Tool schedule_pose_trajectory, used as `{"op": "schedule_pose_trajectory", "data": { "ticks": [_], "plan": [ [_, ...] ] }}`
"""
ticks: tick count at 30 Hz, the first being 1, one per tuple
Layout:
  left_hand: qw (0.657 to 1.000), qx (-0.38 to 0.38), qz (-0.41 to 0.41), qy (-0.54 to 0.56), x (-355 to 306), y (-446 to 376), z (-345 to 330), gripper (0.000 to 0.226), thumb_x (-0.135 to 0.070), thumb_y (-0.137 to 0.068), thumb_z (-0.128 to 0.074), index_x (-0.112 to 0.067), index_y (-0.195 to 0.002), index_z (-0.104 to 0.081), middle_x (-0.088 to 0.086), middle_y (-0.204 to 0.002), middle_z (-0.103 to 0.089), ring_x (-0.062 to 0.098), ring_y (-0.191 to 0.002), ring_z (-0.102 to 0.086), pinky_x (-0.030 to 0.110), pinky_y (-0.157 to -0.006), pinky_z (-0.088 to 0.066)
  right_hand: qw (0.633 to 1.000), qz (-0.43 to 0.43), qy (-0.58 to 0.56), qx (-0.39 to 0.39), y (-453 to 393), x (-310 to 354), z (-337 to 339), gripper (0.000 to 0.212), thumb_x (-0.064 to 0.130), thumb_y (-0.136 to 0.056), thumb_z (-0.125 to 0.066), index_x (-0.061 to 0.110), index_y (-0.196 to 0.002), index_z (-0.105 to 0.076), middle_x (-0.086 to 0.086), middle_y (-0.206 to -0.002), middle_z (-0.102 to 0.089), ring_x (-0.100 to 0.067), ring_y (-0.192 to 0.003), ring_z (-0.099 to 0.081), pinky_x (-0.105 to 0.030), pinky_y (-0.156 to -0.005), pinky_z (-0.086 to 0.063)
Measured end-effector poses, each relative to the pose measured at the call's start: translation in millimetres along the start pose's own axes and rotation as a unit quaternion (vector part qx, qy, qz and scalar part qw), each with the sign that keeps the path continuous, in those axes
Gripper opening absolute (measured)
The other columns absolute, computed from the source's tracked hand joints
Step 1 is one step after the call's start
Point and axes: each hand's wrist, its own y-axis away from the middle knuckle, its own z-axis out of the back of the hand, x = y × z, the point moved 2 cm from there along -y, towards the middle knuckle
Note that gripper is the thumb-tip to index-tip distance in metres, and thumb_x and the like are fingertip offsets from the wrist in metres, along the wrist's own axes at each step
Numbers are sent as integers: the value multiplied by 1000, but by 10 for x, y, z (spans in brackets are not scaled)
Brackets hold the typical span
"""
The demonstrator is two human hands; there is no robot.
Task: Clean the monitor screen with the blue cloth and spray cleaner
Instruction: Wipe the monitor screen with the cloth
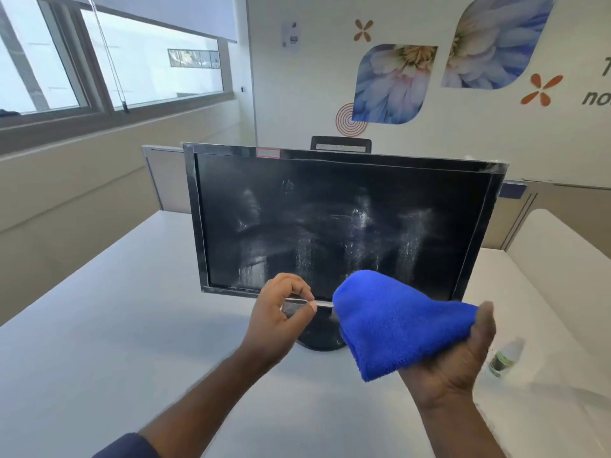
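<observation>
A black monitor [344, 223] stands on the white desk, its dark screen streaked with wet smears and drips. My right hand [463, 361] holds a folded blue cloth [393, 325] just in front of the screen's lower right part. My left hand [281, 317] hovers near the monitor's lower bezel, fingers curled with thumb and forefinger close together and nothing in them. A small clear spray bottle [504, 357] with a green label stands on the desk behind my right hand, partly hidden and blurred.
The white desk [132, 325] spreads to the left and front. A low partition [158, 180] and a chair back [340, 144] rise behind the monitor. A second white desk surface [562, 259] lies at the right. Windows line the left wall.
</observation>
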Motion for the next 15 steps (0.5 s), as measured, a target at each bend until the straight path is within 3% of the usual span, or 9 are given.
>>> {"op": "schedule_pose_trajectory", "data": {
  "ticks": [2,3,6,8,10,11,12,13,15],
  "plan": [
    [999,-19,-1,-29,63,-24,87,12,-33,-77,-60,-24,-83,-65,-14,-96,-62,13,-99,-59,16,-83,-44,996,-50,69,17,-80,23,7,20,33,-85,-54,24,-87,-72,-3,-99,-70,-24,-89,-71,-43,-79,-55],
    [998,-29,3,-49,100,-36,135,11,-33,-78,-61,-25,-85,-65,-16,-97,-63,10,-101,-59,16,-84,-44,991,-68,112,8,-116,23,-3,19,21,-79,-57,21,-89,-73,-5,-99,-71,-25,-88,-71,-43,-78,-55],
    [992,-57,25,-111,210,-104,295,11,-31,-84,-64,-25,-92,-66,-17,-105,-61,7,-106,-57,27,-88,-47,969,1,243,-47,-214,29,-111,20,7,-87,-60,23,-94,-69,-1,-92,-71,-13,-80,-70,-33,-77,-55],
    [986,-77,26,-144,251,-188,432,14,-31,-87,-64,-23,-98,-66,-12,-110,-61,12,-107,-56,32,-90,-49,902,133,410,-33,-293,60,-279,14,8,-92,-63,21,-90,-61,1,-84,-63,5,-68,-59,-13,-70,-48],
    [979,-107,17,-170,272,-303,587,20,-35,-86,-60,-23,-101,-65,-9,-115,-61,12,-108,-55,32,-92,-48,820,222,527,27,-415,34,-417,15,11,-89,-60,20,-79,-53,2,-73,-52,1,-61,-47,-16,-62,-40],
    [976,-123,15,-178,278,-371,669,21,-36,-86,-59,-24,-103,-64,-10,-117,-60,11,-109,-54,32,-93,-47,796,240,553,47,-466,14,-514,6,14,-86,-54,18,-82,-54,2,-74,-53,-1,-66,-49,-23,-65,-41],
    [973,-140,16,-183,287,-443,753,22,-37,-87,-58,-26,-105,-63,-10,-119,-59,11,-111,-53,32,-95,-45,770,260,580,57,-543,-19,-588,13,14,-83,-52,10,-93,-58,-4,-85,-59,-6,-79,-56,-30,-73,-45],
    [970,-157,18,-186,300,-516,842,23,-38,-88,-57,-26,-107,-62,-10,-121,-59,11,-112,-52,32,-95,-44,742,284,603,68,-620,-64,-671,35,13,-81,-53,0,-113,-57,-14,-107,-63,-17,-102,-60,-39,-89,-48],
    [964,-190,16,-187,332,-675,1022,25,-37,-90,-58,-23,-111,-62,-8,-124,-58,13,-116,-51,32,-96,-41,684,321,652,67,-762,-176,-833,70,10,-80,-59,-4,-145,-36,-26,-148,-42,-37,-139,-41,-54,-115,-33]
  ]
}}
